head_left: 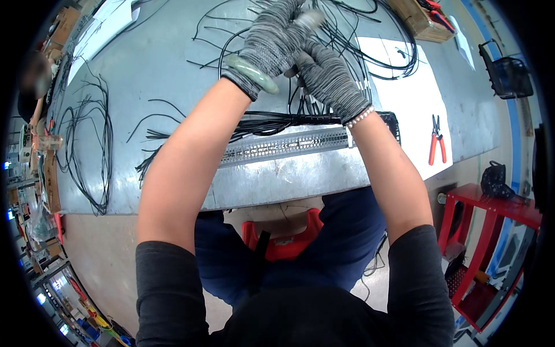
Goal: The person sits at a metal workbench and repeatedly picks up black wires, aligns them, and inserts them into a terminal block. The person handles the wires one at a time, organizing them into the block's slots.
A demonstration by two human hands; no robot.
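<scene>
Grey knitted gloves cover both hands, which meet above the far middle of the bench. My left hand (272, 43) is bent inward, its fingers closed and partly smeared by motion near the top edge. Against it lies my right hand (329, 75), fingers curled in; what either hand holds is hidden. Black wires (341, 34) spread out behind and beneath the hands, some with white sleeves near their ends. Nearer to me, a bundle of black wires (272, 120) runs along a long grey terminal strip (283, 147), partly covered by my forearms.
Red-handled cutters (437, 144) lie on a white sheet (416, 104) at the right. A loose wire coil (107, 139) rests on the left of the metal bench (277, 188). A wooden box (419, 20) with tools stands far right, a red stand (491, 208) beside the bench.
</scene>
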